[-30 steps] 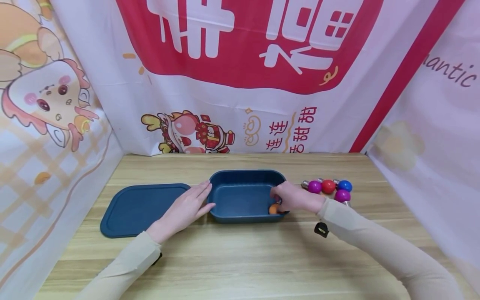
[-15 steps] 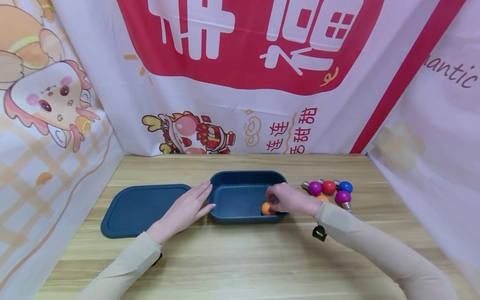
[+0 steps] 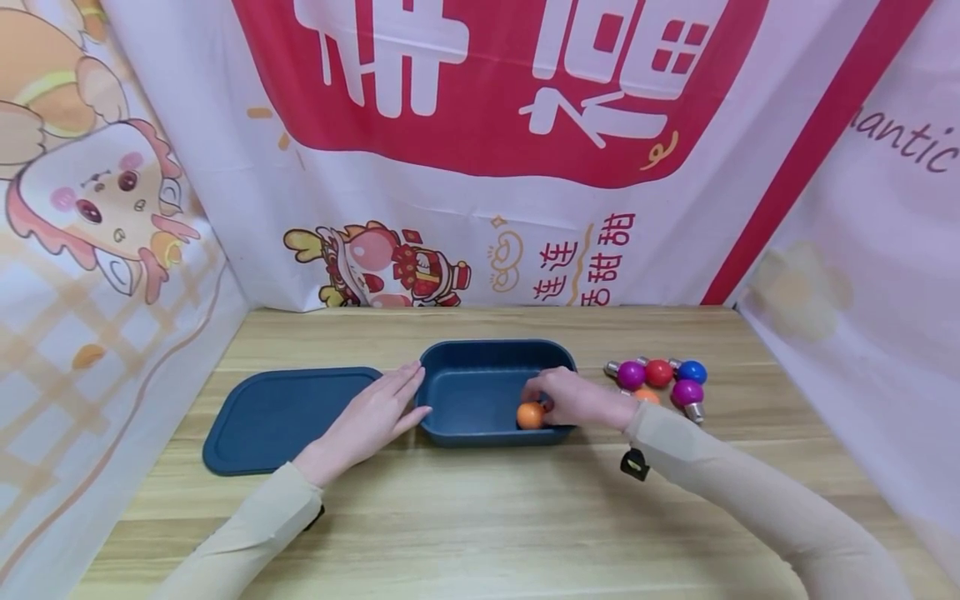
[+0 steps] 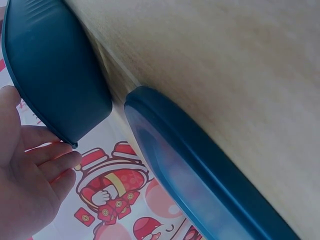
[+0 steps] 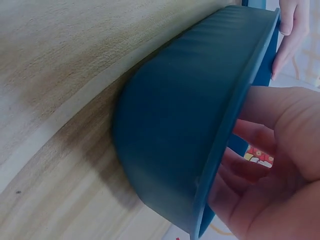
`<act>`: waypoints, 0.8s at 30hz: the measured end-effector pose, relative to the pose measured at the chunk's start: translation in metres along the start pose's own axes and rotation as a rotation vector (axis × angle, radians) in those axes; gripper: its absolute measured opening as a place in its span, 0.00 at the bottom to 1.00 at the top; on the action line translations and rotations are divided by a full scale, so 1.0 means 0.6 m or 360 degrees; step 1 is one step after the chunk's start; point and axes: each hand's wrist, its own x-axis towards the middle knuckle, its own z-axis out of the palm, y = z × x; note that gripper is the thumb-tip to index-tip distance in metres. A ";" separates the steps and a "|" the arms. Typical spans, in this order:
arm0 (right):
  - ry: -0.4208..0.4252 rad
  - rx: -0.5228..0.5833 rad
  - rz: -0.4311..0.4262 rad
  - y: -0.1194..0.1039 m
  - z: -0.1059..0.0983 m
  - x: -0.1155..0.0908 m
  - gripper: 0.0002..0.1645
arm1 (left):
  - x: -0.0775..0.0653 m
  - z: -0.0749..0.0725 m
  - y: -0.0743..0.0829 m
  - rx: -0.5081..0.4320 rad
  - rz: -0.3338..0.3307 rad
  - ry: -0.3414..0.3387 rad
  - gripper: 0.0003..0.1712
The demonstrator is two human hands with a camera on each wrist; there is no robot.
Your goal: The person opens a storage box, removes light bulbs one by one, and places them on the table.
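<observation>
A dark blue rectangular box (image 3: 467,398) stands on the table, its top uncovered. Straight fingers of my left hand (image 3: 375,417) touch the box's left rim, as the left wrist view also shows. My right hand (image 3: 573,397) reaches over the right rim into the box and pinches an orange light bulb (image 3: 530,416) near the front wall. The bulb's base is hidden by the fingers. In the right wrist view the box wall (image 5: 175,115) covers the bulb and the fingertips of the right hand (image 5: 280,160).
Right of the box lie several small bulbs with silver bases: purple (image 3: 630,374), red (image 3: 659,372), blue (image 3: 692,372), another purple one (image 3: 687,392) and a partly hidden orange one (image 3: 647,397). The matching blue lid (image 3: 285,421) lies flat at the left. Printed cloth (image 3: 480,192) hangs behind the table.
Inside the box, my right hand and the orange bulb have shifted slightly left, so more of the bulb shows. My left hand stays at the rim.
</observation>
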 end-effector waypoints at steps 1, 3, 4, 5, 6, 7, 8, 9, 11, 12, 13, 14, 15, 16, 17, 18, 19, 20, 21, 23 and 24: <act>0.0005 -0.0012 -0.0003 0.000 0.001 0.002 0.14 | 0.000 0.000 0.000 0.0002 0.0002 -0.0002 0.36; 0.0014 -0.0023 0.0001 0.000 0.003 0.005 0.13 | 0.000 -0.001 0.000 0.0002 0.0003 -0.0011 0.36; 0.0018 -0.0025 0.0010 0.000 0.004 0.007 0.13 | 0.000 0.000 -0.001 0.0001 0.0002 -0.0015 0.36; 0.0021 -0.0029 0.0021 -0.001 0.004 0.009 0.13 | 0.000 0.000 -0.001 0.0002 0.0000 -0.0021 0.36; 0.0025 -0.0033 0.0026 -0.001 0.004 0.010 0.14 | 0.000 0.000 -0.001 0.0003 -0.0003 -0.0026 0.36; 0.0028 -0.0030 0.0038 -0.001 0.005 0.012 0.15 | 0.000 0.000 -0.001 0.0003 -0.0003 -0.0028 0.36; 0.0030 -0.0028 0.0045 0.000 0.006 0.013 0.17 | 0.000 0.001 -0.001 0.0004 -0.0001 -0.0025 0.36; 0.0034 -0.0033 0.0049 0.000 0.007 0.014 0.18 | 0.000 0.001 -0.001 0.0006 0.0002 -0.0022 0.36; 0.0036 -0.0035 0.0039 0.002 0.010 0.015 0.21 | 0.001 0.001 -0.001 0.0009 0.0014 -0.0004 0.36; 0.0038 -0.0038 0.0024 0.003 0.011 0.015 0.22 | 0.001 0.002 -0.001 0.0011 0.0022 0.0008 0.36; 0.0040 -0.0040 0.0005 0.003 0.012 0.015 0.22 | 0.001 0.002 -0.001 0.0015 0.0028 0.0019 0.36; 0.0037 -0.0040 -0.0014 0.004 0.013 0.015 0.21 | 0.001 0.002 -0.001 0.0014 0.0033 0.0028 0.36; 0.0034 -0.0041 -0.0031 0.004 0.014 0.015 0.20 | 0.001 0.002 -0.001 0.0017 0.0036 0.0033 0.36; 0.0027 -0.0036 -0.0043 0.004 0.014 0.015 0.19 | 0.001 0.002 -0.001 0.0019 0.0035 0.0034 0.37; 0.0024 -0.0036 -0.0053 0.004 0.015 0.016 0.18 | 0.001 0.002 -0.001 0.0022 0.0032 0.0032 0.37; 0.0018 -0.0035 -0.0054 0.004 0.015 0.016 0.17 | 0.000 0.002 -0.001 0.0024 0.0026 0.0025 0.37; 0.0009 -0.0033 -0.0050 0.004 0.015 0.016 0.17 | 0.000 0.001 -0.001 0.0023 0.0021 0.0017 0.37; 0.0000 -0.0028 -0.0039 0.004 0.015 0.017 0.17 | 0.000 0.001 -0.001 0.0020 0.0016 0.0009 0.36; -0.0005 -0.0027 -0.0031 0.004 0.015 0.017 0.16 | 0.000 0.001 -0.001 0.0018 0.0012 0.0001 0.36; -0.0011 -0.0022 -0.0020 0.005 0.016 0.018 0.16 | -0.001 0.001 -0.001 0.0017 0.0008 -0.0006 0.36; -0.0012 -0.0018 -0.0015 0.006 0.016 0.018 0.16 | -0.001 0.001 -0.001 0.0014 0.0005 -0.0010 0.36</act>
